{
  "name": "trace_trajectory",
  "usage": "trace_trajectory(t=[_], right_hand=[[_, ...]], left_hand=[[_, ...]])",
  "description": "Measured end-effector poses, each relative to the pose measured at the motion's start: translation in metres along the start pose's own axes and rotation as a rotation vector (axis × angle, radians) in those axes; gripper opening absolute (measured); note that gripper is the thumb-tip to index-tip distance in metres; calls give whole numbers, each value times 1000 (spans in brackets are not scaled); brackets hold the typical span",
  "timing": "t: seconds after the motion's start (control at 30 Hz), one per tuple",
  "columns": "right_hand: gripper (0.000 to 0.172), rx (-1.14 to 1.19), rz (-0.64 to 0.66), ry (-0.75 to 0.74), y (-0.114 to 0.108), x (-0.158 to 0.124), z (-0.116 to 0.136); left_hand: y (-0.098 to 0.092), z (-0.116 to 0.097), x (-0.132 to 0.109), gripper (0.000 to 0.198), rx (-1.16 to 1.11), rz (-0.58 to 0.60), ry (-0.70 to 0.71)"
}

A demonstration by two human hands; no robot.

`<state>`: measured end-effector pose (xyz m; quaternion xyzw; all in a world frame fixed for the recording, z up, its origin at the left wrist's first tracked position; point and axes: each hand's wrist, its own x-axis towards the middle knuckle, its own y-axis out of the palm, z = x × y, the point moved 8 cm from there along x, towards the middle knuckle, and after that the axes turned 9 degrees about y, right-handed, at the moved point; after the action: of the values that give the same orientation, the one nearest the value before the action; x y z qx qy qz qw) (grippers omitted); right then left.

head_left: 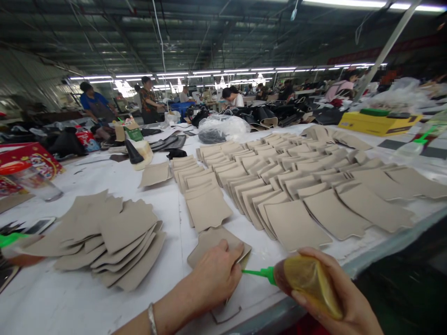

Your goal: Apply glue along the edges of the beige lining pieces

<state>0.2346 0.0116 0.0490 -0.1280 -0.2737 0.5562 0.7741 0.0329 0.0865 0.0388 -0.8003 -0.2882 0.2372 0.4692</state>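
My right hand [349, 291] is wrapped round a squeeze bottle [309, 281] of amber liquid, tilted so that its thin green nozzle points left. The tip of that nozzle is close to the fingers of my left hand [214, 270]; whether it touches anything there I cannot tell. Under my left hand is a beige leather-like piece [209, 240], its near edge gripped between thumb and fingers and partly hidden by them. Left of it lies a loose pile of similar pieces [129, 225]. Beyond, overlapping rows of beige pieces [296, 223] spread across the white table.
A second green-tipped bottle [24, 251] and a phone [40, 225] lie at the left. Farther back stand a lidded plastic cup [38, 184], a dark cone [133, 152], a clear plastic bag [223, 128] and a yellow box [379, 123]. The table's edge [394, 246] runs along the right. Several people work behind.
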Motion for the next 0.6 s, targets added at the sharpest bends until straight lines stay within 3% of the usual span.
trace_trajectory(t=[0.13,0.3,0.5,0.6], right_hand=[[42,22,-66,22,-5,-1,-1],[44,106,57,90,8,-8,-4],[45,155,-40,191,8,-18,-9],[45,256,29,232,17,-25,-7]], left_hand=[[-3,1,-3,46,-17,12,18],[-4,3,-4,48,-52,13,38],[-4,3,-6,48,-74,28,29],[-2,4,-6,49,-69,23,37]])
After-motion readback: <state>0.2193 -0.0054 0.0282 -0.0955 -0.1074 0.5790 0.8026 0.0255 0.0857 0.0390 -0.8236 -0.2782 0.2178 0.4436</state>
